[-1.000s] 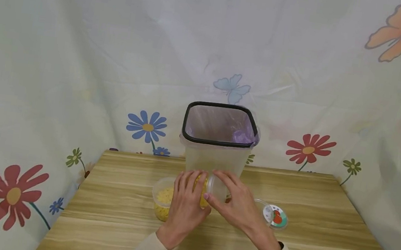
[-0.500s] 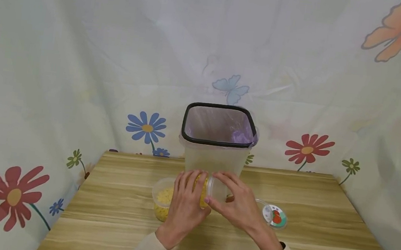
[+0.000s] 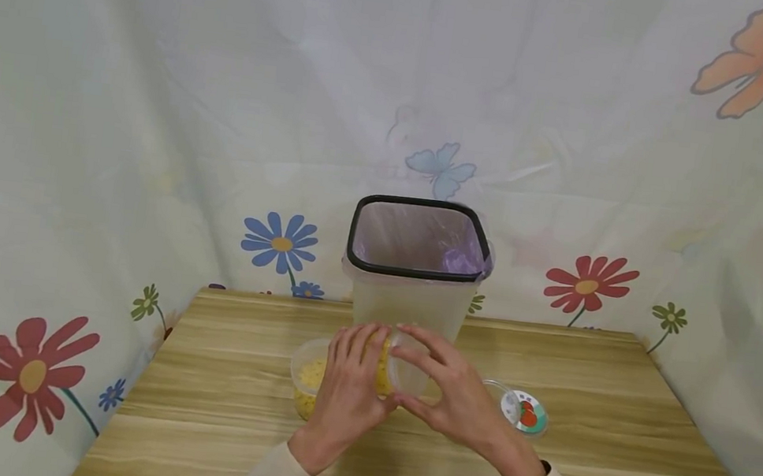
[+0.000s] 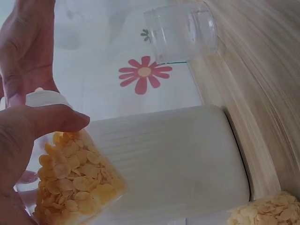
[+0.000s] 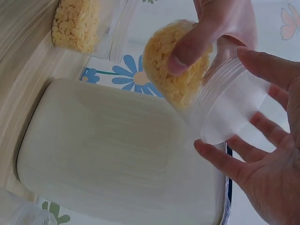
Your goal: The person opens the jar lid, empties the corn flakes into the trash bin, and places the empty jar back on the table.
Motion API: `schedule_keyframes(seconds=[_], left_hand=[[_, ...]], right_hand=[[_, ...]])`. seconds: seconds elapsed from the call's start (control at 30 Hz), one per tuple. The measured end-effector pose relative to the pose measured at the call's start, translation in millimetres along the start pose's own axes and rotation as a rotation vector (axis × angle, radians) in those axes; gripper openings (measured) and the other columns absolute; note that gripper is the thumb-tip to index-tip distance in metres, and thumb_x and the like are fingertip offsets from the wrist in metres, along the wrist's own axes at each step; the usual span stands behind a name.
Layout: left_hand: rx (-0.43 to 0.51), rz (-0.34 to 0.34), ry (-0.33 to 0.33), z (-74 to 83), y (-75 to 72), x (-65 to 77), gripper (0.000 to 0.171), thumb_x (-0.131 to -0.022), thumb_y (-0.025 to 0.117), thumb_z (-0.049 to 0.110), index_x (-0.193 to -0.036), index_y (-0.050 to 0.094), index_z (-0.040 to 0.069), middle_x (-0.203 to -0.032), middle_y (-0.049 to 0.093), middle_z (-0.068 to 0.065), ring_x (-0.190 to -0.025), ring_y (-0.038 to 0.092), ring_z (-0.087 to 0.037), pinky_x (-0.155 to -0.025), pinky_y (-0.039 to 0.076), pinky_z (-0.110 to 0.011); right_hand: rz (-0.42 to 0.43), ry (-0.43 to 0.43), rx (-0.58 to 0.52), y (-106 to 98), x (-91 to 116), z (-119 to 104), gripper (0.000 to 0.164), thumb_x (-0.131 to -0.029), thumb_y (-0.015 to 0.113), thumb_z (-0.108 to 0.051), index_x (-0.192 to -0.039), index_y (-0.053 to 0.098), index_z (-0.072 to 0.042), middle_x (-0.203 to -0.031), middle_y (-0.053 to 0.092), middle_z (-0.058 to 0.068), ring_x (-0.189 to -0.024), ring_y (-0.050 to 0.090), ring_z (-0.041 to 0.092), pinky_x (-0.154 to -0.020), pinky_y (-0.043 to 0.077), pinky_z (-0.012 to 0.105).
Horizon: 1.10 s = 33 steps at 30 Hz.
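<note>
My left hand (image 3: 345, 408) grips a clear plastic jar (image 4: 77, 178) of pale yellow flakes, held tipped on its side in front of the bin. A translucent white lid (image 5: 239, 101) covers the jar's mouth, which faces right. Around the edge of that lid, my right hand (image 3: 465, 399) spreads its curled fingers and thumb. In the right wrist view, its fingertips touch the lid's rim on opposite sides. The left thumb presses along the jar's wall, visible in the left wrist view.
Left of the hands, a second clear tub (image 3: 311, 376) of yellow flakes stands on the wooden table (image 3: 220, 448). A tall bin (image 3: 410, 297) with a black rim and bag stands behind. At right are a clear container (image 4: 183, 33) and a round tomato-printed disc (image 3: 530, 415).
My right hand has shifted its fingers around the lid, its thumb now lower and its fingers reaching farther left. The left hand keeps its grip on the jar, nearly still.
</note>
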<state>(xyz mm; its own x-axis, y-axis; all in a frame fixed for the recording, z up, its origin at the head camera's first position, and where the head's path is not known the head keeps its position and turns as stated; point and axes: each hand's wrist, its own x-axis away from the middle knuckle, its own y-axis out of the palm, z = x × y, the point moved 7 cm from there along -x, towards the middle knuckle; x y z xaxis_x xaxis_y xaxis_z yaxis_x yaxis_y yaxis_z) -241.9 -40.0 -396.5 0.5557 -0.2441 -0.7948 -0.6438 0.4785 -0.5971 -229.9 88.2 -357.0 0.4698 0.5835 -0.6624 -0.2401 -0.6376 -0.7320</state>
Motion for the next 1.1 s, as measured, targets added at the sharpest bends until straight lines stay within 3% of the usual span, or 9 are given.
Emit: schedule_keyframes(seconds=[0.23, 0.4, 0.53, 0.77, 0.93, 1.1], left_hand=[[0.009, 0.012, 0.0, 0.9, -5.5, -1.3, 0.096, -0.052, 0.095, 0.037, -0.133, 0.051, 0.011, -0.128, 0.057, -0.008, -0.118, 0.052, -0.028, -0.107, 0.041, -0.05], [0.03, 0.006, -0.014, 1.2, -7.8, -2.2, 0.101, -0.049, 0.096, 0.033, -0.135, 0.049, 0.011, -0.13, 0.056, -0.007, -0.12, 0.05, -0.028, -0.108, 0.039, -0.05], [0.041, 0.017, -0.015, 1.9, -9.7, -4.1, 0.098, -0.052, 0.094, 0.031, -0.136, 0.048, 0.012, -0.13, 0.055, -0.006, -0.121, 0.049, -0.028, -0.108, 0.038, -0.05], [-0.014, 0.034, -0.012, 4.2, -13.0, -8.3, 0.076, -0.074, 0.081, 0.042, -0.136, 0.049, 0.012, -0.131, 0.056, -0.007, -0.122, 0.049, -0.028, -0.108, 0.038, -0.052], [-0.022, 0.032, -0.013, 5.5, -14.9, -8.4, 0.088, -0.062, 0.09, 0.033, -0.137, 0.048, 0.013, -0.132, 0.054, -0.006, -0.125, 0.048, -0.028, -0.109, 0.036, -0.053], [-0.019, 0.031, -0.017, 5.9, -14.2, -7.2, 0.092, -0.058, 0.091, 0.029, -0.138, 0.048, 0.013, -0.132, 0.054, -0.005, -0.125, 0.047, -0.028, -0.109, 0.036, -0.054]], right_hand=[[-0.031, -0.059, -0.007, -1, 0, -3, 0.072, -0.072, 0.087, -0.021, -0.136, 0.055, -0.018, -0.149, 0.046, 0.011, -0.138, 0.043, 0.037, -0.107, 0.045, 0.048], [-0.046, -0.022, -0.011, -2, -2, -5, 0.079, -0.078, 0.082, -0.035, -0.145, 0.046, -0.015, -0.156, 0.038, 0.01, -0.143, 0.037, 0.034, -0.106, 0.044, 0.052], [-0.015, 0.091, -0.02, -7, -6, -7, 0.078, -0.083, 0.075, -0.044, -0.149, 0.041, -0.017, -0.158, 0.033, 0.008, -0.142, 0.039, 0.032, -0.102, 0.046, 0.055], [-0.016, 0.391, -0.003, -13, -11, -4, 0.079, -0.085, 0.068, -0.049, -0.152, 0.034, -0.026, -0.158, 0.033, 0.009, -0.134, 0.047, 0.039, -0.097, 0.048, 0.06], [-0.047, 0.541, -0.032, -9, -8, 2, 0.075, -0.087, 0.064, -0.055, -0.151, 0.036, -0.026, -0.153, 0.041, 0.006, -0.116, 0.062, 0.029, -0.086, 0.055, 0.048], [-0.038, 0.586, -0.044, -7, -5, 6, 0.073, -0.087, 0.064, -0.056, -0.147, 0.043, -0.022, -0.145, 0.051, 0.004, -0.105, 0.065, 0.023, -0.077, 0.056, 0.037]])
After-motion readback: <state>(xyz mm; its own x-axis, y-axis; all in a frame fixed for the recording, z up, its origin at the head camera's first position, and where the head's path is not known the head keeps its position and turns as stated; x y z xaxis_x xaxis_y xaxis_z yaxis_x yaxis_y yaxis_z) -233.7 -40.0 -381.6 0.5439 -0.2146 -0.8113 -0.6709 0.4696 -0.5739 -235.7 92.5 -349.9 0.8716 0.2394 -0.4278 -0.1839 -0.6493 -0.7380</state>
